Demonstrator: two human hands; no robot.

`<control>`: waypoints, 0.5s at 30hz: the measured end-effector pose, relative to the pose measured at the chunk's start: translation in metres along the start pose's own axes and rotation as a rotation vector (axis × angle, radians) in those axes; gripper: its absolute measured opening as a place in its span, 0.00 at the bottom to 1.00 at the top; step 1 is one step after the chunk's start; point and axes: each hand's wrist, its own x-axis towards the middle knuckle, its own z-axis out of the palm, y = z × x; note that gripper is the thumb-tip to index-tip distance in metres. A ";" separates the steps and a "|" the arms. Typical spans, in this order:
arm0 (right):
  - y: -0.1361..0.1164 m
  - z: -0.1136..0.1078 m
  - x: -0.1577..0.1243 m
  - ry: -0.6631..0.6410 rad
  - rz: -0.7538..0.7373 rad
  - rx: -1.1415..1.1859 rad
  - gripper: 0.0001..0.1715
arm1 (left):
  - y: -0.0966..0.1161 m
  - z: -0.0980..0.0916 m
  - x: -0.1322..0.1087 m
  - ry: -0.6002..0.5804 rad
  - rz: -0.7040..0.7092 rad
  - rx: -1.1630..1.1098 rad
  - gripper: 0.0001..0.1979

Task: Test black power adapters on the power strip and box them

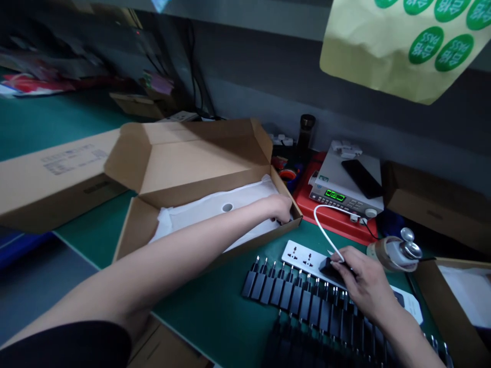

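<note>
My left hand (281, 208) reaches into the right end of an open cardboard box (184, 166). Its fingers are curled down near the box's right wall, and what they hold, if anything, is hidden. A white wrapped item (199, 208) with a small grey oval lies in the box. With my right hand (362, 276) I pinch the end of a white cable (324, 230) beside a black power adapter (329, 268) on the white power strip (297, 254). The cable curves up to a bench meter (337, 197) with a green display.
Rows of black plug adapters (295, 296) stand in front of the strip. A red tray (307, 191) lies under the meter, and a phone (361, 178) rests on top. A metal-topped bottle (399, 253) is at right. A closed carton (57, 174) lies left; a sticker sheet (391, 56) hangs above.
</note>
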 end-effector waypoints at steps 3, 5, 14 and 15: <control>0.000 0.001 -0.001 0.000 0.018 0.014 0.06 | 0.004 -0.001 0.001 -0.011 -0.037 0.029 0.05; -0.001 0.002 -0.002 -0.001 0.030 0.018 0.07 | 0.006 -0.002 0.000 -0.001 -0.048 0.026 0.05; -0.001 0.002 -0.003 0.001 0.049 0.011 0.08 | -0.003 -0.001 -0.017 -0.030 0.024 -0.301 0.20; -0.001 0.003 -0.003 0.000 0.051 0.002 0.08 | -0.006 0.002 -0.019 -0.029 0.048 -0.375 0.23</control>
